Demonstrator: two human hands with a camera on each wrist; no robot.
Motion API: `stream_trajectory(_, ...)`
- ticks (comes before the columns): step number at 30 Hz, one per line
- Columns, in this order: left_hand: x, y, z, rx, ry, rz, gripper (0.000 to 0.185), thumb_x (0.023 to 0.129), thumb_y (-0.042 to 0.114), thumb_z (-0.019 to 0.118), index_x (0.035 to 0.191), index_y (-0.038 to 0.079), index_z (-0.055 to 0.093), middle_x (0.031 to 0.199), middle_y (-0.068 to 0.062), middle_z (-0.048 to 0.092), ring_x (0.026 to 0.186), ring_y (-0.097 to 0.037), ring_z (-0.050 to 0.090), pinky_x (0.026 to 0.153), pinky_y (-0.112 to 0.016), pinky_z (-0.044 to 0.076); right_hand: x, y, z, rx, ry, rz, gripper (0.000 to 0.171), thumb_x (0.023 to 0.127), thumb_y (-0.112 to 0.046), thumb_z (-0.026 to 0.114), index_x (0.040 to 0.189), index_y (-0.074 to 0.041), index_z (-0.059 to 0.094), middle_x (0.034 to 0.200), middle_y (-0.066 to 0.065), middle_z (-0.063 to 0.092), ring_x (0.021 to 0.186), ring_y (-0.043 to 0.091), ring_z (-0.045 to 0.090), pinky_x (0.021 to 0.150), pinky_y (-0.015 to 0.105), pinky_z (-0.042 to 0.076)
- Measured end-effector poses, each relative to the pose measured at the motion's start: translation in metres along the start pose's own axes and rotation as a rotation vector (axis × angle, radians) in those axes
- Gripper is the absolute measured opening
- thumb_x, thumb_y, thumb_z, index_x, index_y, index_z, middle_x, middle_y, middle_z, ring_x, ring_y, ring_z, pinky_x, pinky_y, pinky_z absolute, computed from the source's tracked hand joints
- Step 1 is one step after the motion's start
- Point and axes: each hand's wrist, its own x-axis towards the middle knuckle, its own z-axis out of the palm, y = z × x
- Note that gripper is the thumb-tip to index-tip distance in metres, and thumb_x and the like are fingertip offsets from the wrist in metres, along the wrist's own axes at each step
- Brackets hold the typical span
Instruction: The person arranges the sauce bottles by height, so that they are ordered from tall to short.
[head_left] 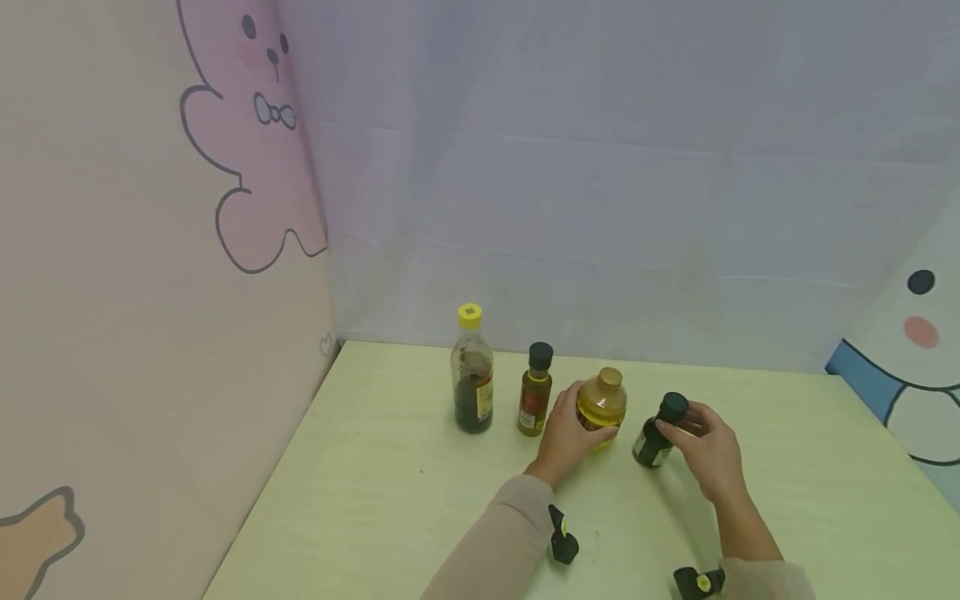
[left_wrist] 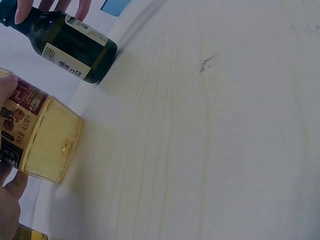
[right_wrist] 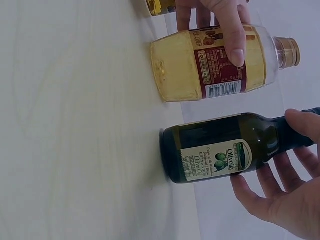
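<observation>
My left hand (head_left: 564, 435) grips a clear bottle of golden oil (head_left: 602, 402) with a gold cap and a dark red label; the thumb lies across the label in the right wrist view. To its right, my right hand (head_left: 711, 454) holds a dark green olive oil bottle (right_wrist: 215, 150) by the neck, just under its dark cap (head_left: 673, 406). This bottle leans a little in the head view, its base right at the tabletop. The two bottles stand side by side with a narrow gap between them.
Left of my left hand stands a small brown bottle (head_left: 535, 400) with a black cap. Farther left is a taller bottle (head_left: 472, 392) of dark liquid with a yellow cap. The pale tabletop (head_left: 360, 500) ends at a curtained back wall (head_left: 600, 208) and a left side wall (head_left: 150, 333).
</observation>
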Motion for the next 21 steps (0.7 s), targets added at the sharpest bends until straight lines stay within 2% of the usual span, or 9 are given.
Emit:
stream_trajectory(6,-0.001,0.0,0.0,0.004,0.003,0.001,0.079,0.068,0.047,0.074,0.133,0.022,0.036,0.118,0.004,0.046,0.104,-0.01,0.047,0.088,-0.033,0.041,0.007,0.003,0.0,0.016,-0.008,0.018,0.058,0.082,-0.036,0.065,0.124,0.0,0.045,0.118,0.022,0.049,0.108,0.033,0.046,0.083,0.042,0.043)
stream_trajectory(15,-0.001,0.0,0.0,-0.01,0.004,0.009,0.079,0.068,0.047,0.073,0.133,0.022,0.036,0.117,0.005,0.046,0.104,-0.009,0.047,0.088,-0.033,0.041,0.014,0.003,0.0,0.031,-0.006,0.016,0.059,0.083,-0.033,0.065,0.125,0.002,0.044,0.119,0.023,0.047,0.108,0.033,0.045,0.073,0.019,0.043)
stream_trajectory(21,-0.002,0.001,0.0,0.002,-0.008,-0.01,0.08,0.069,0.047,0.073,0.134,0.021,0.035,0.119,0.004,0.045,0.105,-0.01,0.047,0.088,-0.033,0.041,0.015,0.004,0.0,0.044,0.004,-0.017,0.054,0.084,-0.028,0.065,0.123,0.002,0.045,0.117,0.022,0.049,0.105,0.03,0.046,0.069,0.012,0.043)
